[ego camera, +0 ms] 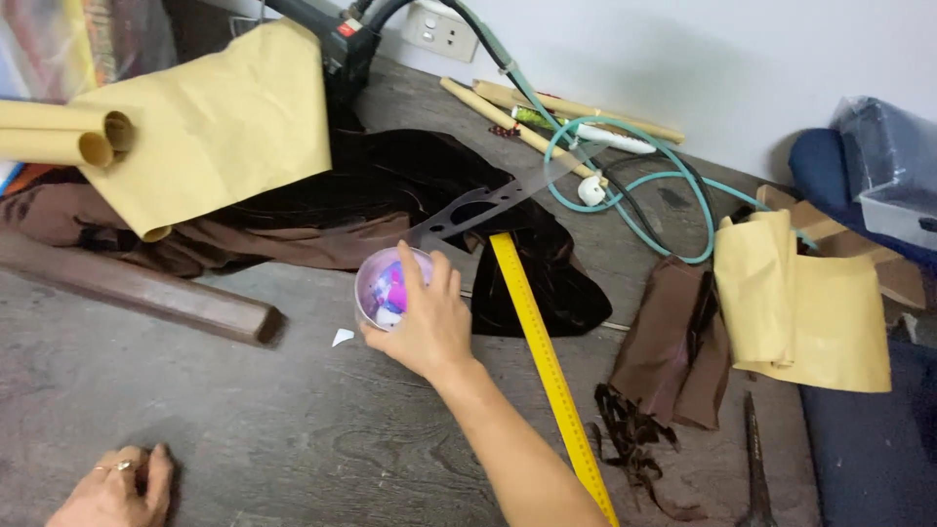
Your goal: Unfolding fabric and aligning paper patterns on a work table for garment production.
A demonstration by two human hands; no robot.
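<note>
Right hand is wrapped over a small clear plastic tub left of the yellow ruler. Looks light, stiff, slippery; grip the rim. Left hand rests loosely curled, empty.

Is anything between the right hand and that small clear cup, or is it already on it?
Nothing visible stands between them. The right hand rests directly on the clear cup, fingers over its rim. The yellow ruler lies just beside the wrist, and the left hand is flat on the table, well apart.
</note>
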